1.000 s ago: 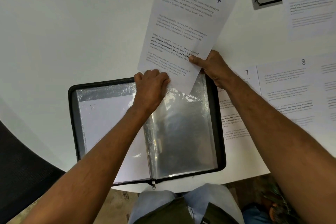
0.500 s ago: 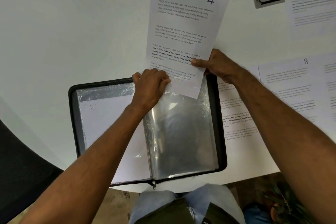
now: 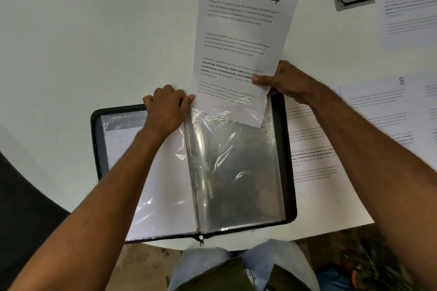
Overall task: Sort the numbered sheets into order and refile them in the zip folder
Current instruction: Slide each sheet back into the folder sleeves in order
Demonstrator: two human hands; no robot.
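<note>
On the left, the zip folder [image 3: 95,139] lies open on the white table [image 3: 82,30], its left page already carrying a blank-faced sheet behind plastic. My left hand [image 3: 165,111] sits at the top of the spine, fingers curled and pinching the mouth of the right-hand clear sleeve [image 3: 236,172] to hold it apart. Centre: sheet 4 [image 3: 241,38] stands above the sleeve, slightly tilted, with its lower edge just inside the opening and most of its length out over the table. My right hand [image 3: 286,82] pinches the sheet at its right edge low down, thumb on the printed face, fingers behind. To the right, further printed sheets lie flat on the table, one of them sheet 8 [image 3: 383,106]; another is partly under the folder's right edge. Assessment: the paper is light and limp, and will buckle if pushed from the top, so the hold belongs low on the side edge, close to the sleeve mouth. The sleeve film is thin, glossy and clingy, and likely to drag on the paper; the lower corners may catch. The opening needs to be kept wide while the sheet feeds straight down.
</note>
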